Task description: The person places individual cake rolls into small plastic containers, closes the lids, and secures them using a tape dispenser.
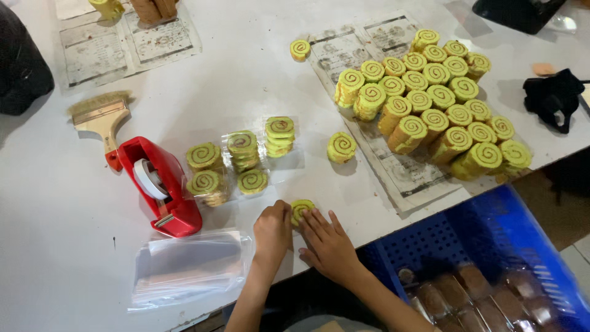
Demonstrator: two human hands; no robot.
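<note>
Both sets of fingers (305, 216) are pinched in around one green swirl roll slice (301, 209) sitting on the white bench (258, 67) near its front edge, left hand (273, 230) curled on one side, right hand (329, 246) flatter on the other. Just behind sit bagged stacks of slices (243, 163), a red tape dispenser (161, 187) to the left, clear bags (187, 267) below it, and a big pile of slices (430, 104) off right.

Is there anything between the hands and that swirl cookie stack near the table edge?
Nothing visible. The left hand and right hand both touch the swirl cookie stack from either side. The packed stacks sit apart, farther up the table.
</note>
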